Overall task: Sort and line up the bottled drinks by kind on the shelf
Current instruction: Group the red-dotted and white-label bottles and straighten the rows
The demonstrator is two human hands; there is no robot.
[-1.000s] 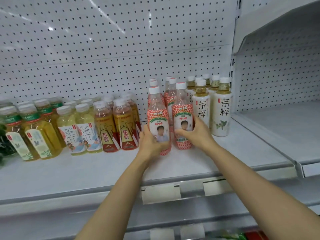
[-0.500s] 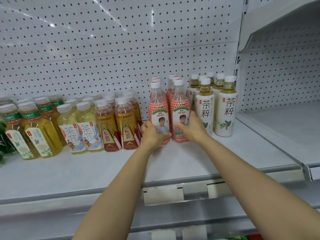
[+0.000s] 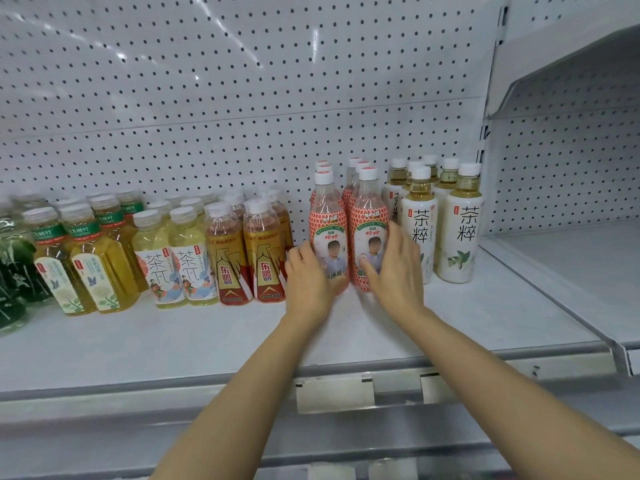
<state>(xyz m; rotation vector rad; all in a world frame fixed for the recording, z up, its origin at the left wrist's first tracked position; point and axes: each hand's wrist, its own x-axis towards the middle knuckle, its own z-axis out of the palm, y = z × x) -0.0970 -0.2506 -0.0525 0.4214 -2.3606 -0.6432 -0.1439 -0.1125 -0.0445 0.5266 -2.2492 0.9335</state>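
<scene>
Two rows of red-patterned bottles with white caps stand mid-shelf. My left hand (image 3: 308,278) wraps the lower left side of the front left red bottle (image 3: 329,233), thumb across its base. My right hand (image 3: 394,268) cups the front right red bottle (image 3: 369,223), thumb on its label, fingers reaching up between it and the white tea bottles (image 3: 460,230). Both red bottles stand upright on the shelf (image 3: 207,337), side by side. Left of them are gold-and-red bottles (image 3: 263,261), pale yellow tea bottles (image 3: 187,258) and green-capped yellow bottles (image 3: 93,265).
Dark green bottles (image 3: 14,271) sit at the far left edge. A white pegboard back wall (image 3: 242,98) rises behind the rows. The shelf's front rail (image 3: 332,393) carries blank price tags. A neighbouring shelf bay (image 3: 571,258) lies to the right.
Both hands pushed the two front red bottles back toward the pegboard, closing them up against the rows behind. My right hand's fingers have loosened and spread.
</scene>
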